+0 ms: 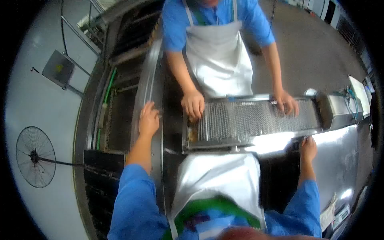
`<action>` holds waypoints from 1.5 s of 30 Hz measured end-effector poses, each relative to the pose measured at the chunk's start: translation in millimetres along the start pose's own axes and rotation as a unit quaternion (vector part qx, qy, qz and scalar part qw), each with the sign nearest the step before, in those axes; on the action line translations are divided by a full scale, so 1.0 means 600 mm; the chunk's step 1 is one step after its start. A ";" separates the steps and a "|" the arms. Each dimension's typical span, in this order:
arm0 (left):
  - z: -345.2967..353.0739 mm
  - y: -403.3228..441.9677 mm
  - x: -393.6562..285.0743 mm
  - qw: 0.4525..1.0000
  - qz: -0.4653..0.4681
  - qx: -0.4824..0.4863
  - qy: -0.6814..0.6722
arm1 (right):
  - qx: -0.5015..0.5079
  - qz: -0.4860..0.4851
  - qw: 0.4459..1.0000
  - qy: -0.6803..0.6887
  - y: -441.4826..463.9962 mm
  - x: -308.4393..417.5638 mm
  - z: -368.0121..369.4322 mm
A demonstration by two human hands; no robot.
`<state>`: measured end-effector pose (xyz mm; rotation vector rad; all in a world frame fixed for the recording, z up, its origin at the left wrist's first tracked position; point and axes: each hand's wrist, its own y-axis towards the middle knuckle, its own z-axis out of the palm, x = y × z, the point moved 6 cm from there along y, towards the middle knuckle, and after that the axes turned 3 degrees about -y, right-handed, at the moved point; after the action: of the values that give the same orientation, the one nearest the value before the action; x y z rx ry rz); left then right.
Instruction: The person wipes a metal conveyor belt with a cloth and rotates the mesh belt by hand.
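Note:
My left hand [149, 120] rests on the long metal rail [149, 86] left of the mesh conveyor, its fingers bent over the rail and slightly apart. At the near edge of the conveyor, toward its right end, my right hand [308, 148] is closed against the metal frame; what its fingers hold, if anything, is too small to make out. Between me and a co-worker lies the metal mesh belt [256, 120]. The co-worker's one hand [193, 105] touches the belt's left end, and the other hand [286, 103] lies over its right part.
Across the conveyor stands a co-worker in a white apron [220, 56]. A wall fan [35, 157] and a grey box [58, 69] are at the left. A steel housing [338, 110] adjoins the belt's right end, above a shiny metal table [338, 160]. A small device [341, 216] lies lower right.

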<state>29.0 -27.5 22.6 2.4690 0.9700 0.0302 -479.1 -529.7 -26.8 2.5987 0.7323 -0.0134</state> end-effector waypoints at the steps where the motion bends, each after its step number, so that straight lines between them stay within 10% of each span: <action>1: 0.000 0.013 0.002 1.000 0.007 -0.025 0.000 | -0.024 0.009 1.000 0.005 0.016 0.003 -0.006; 8: -0.020 -0.055 -0.002 0.992 -0.110 -0.009 -0.056 | 0.072 0.043 0.996 0.024 -0.001 -0.006 -0.008; 19: -0.034 -0.090 -0.030 0.996 -0.017 0.077 -0.046 | -0.057 0.034 0.991 0.117 -0.029 0.032 -0.080; 21: -0.032 -0.089 -0.028 0.997 -0.026 0.059 -0.051 | 0.149 0.125 0.973 0.123 -0.052 0.051 -0.060; 29: -0.034 -0.090 -0.024 0.998 -0.035 0.033 -0.033 | 0.134 -0.131 0.950 0.249 -0.082 0.274 -0.186; 35: -0.026 -0.093 -0.019 0.999 -0.034 0.025 -0.022 | 0.268 -0.342 0.827 0.356 -0.027 0.468 -0.412; 45: -0.020 -0.086 -0.017 0.997 -0.047 0.058 0.000 | 0.061 -0.512 0.788 0.337 0.000 0.580 -0.544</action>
<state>-13.7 3.5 11.6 2.5248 1.1154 -0.0605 -214.9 -222.5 224.6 1.9184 2.3600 0.5697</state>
